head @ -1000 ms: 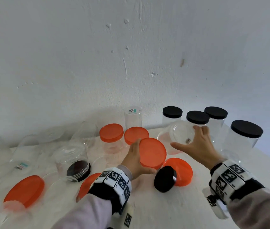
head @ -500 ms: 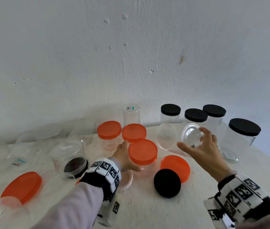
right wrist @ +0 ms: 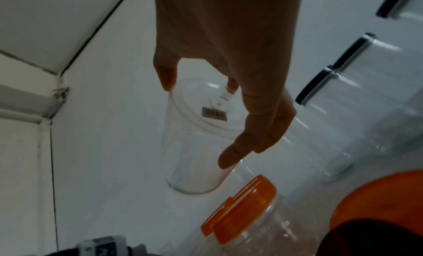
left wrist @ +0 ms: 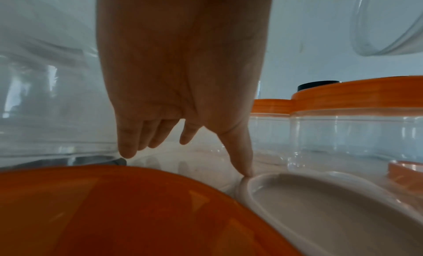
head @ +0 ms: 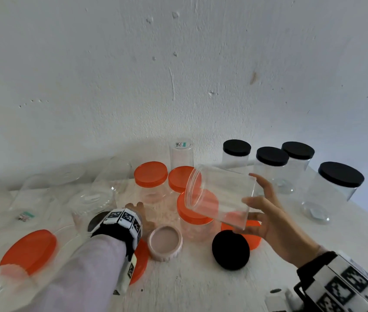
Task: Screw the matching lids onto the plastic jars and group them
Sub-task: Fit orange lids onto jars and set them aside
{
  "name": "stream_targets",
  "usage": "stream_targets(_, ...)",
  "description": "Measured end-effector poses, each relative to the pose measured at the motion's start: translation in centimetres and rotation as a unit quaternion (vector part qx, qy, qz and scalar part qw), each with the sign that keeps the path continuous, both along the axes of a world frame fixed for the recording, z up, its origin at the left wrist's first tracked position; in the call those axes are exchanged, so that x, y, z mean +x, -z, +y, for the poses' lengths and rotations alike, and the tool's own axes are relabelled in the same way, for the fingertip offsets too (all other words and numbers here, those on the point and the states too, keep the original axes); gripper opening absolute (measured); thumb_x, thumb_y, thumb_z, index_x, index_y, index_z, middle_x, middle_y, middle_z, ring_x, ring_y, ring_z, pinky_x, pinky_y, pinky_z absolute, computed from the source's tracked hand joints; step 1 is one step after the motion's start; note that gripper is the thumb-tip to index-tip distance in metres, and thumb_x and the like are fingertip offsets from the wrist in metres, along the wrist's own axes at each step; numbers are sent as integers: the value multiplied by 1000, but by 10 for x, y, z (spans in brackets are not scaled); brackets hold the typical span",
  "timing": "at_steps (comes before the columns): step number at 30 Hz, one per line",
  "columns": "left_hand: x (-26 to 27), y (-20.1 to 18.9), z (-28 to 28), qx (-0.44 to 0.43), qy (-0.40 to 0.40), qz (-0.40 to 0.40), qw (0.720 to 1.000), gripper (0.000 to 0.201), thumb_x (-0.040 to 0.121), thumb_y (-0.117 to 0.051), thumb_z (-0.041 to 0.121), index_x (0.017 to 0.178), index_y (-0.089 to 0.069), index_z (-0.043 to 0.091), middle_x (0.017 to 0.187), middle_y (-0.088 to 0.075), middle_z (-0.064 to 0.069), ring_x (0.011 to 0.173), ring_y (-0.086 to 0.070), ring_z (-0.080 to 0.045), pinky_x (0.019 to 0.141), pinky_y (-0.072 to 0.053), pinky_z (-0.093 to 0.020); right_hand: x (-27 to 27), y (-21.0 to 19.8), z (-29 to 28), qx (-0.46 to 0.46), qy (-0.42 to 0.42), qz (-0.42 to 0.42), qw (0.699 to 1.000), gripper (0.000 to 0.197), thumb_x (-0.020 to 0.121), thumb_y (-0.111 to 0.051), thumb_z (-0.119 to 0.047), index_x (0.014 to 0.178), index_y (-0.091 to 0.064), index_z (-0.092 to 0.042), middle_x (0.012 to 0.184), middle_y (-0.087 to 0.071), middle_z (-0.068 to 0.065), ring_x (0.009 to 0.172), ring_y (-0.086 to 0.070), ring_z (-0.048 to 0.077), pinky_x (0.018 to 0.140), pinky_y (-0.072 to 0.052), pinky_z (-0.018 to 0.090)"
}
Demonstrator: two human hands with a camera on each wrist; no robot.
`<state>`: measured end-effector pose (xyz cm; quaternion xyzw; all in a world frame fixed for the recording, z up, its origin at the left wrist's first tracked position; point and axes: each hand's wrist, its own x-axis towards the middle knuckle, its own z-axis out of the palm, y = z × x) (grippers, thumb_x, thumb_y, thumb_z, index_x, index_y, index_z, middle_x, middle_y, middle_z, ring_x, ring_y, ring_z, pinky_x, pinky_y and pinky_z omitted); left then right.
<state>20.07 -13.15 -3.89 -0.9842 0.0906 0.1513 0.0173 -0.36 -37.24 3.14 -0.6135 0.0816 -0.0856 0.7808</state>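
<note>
wall corner [right wrist: 60,75] and jar [right wrist: 196,142] label, right wrist only.

- Right hand [head: 275,224] gripping a clear lidless jar [head: 221,197], tilted, open mouth toward the left, held above the table [head: 201,289].
- Left hand [head: 141,216] low on the table, mostly hidden behind its marker-covered wristband [head: 122,224].
- Pale pink lid [head: 165,242] lying upside down just beside that wrist.
- Loose black lid [head: 230,249] near the front, touching a loose orange lid [head: 254,235].
- Three orange-lidded jars [head: 195,212] clustered mid-table.
- Four black-lidded jars [head: 334,190] grouped at the right.
- Large orange lid [head: 29,249] far left.
</note>
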Motion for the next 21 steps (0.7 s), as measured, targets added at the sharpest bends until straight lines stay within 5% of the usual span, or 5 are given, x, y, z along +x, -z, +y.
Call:
stream_targets(5,12,10,5,-24,1,28,999,54,88,-53,51,124,-47,11,114,-62,-4,93,-61,-15,53,-45,-14,0,8,16,43,-43,32,998,62,62,-75,-37,117,-48,-43,90,-71,-4,84,-70,31,69,-56,50)
stream_targets(9,12,14,1,-21,-24,10,999,65,81,-58,58,126,-46,11,122,-57,-9,110,-58,-24,86,-47,-33,-3,11,33,24,-55,80,995,77,51,-85,-41,116,-43,-44,116,-61,18,93,-68,37,66,-56,50)
stream_targets(16,9,11,-4,-11,-40,11,999,42,88,-56,39,118,-51,10,118,-57,-11,111,-57,-26,77,-44,-28,-16,27,50,-21,-95,129,987,80,50,-86,-36,115,-40,-35,109,-59,17,89,-68,29,75,-56,54)
stream_targets(19,6,3,-6,-38,-28,-4,999,34,88,-57,40,73,-45,12,74,-47,0,67,-54,-13,47,-29,-19,-18,30,54,-83,-84,156,981,86,46,-85,-43,118,-40,-26,120,-58,22,102,-64,29,88,-50,51)
stream_targets(21,1,-8,-5,-54,-36,-12,998,43,81,-63,51,73,-47,12,68,-44,3,58,-45,-10,48,-31,-19,-18,29,58,-90,-90,172,977,87,46,-86,-41,117,-40,-20,120,-59,20,106,-63,30,91,-49,51)
